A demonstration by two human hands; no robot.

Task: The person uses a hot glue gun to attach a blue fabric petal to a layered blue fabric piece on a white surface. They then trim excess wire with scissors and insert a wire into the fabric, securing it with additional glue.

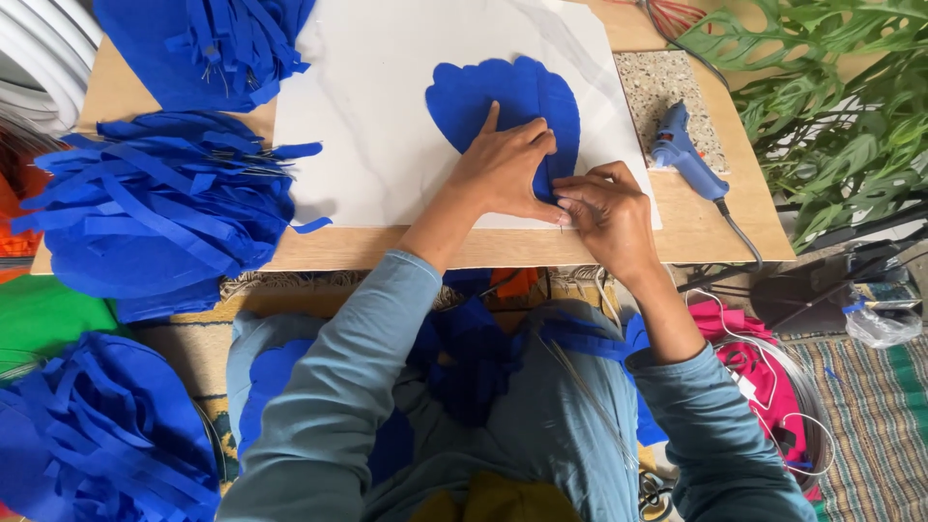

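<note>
A blue petal-shaped piece of felt (483, 97) lies flat on a white board (377, 126) on the low wooden table (696, 227). My left hand (503, 169) presses down on the petal's lower part, fingers spread. My right hand (609, 208) pinches the petal's narrow bottom end at the board's front edge, fingertips touching my left thumb. More blue felt pieces (474, 358) lie in my lap.
Piles of blue cut petals lie at the left (155, 208), top left (208, 43) and bottom left (97, 435). A blue glue gun (686, 155) rests at the table's right with its cord trailing off. Green plant leaves (831, 87) at right; pink cloth and wire (764, 367) on the floor.
</note>
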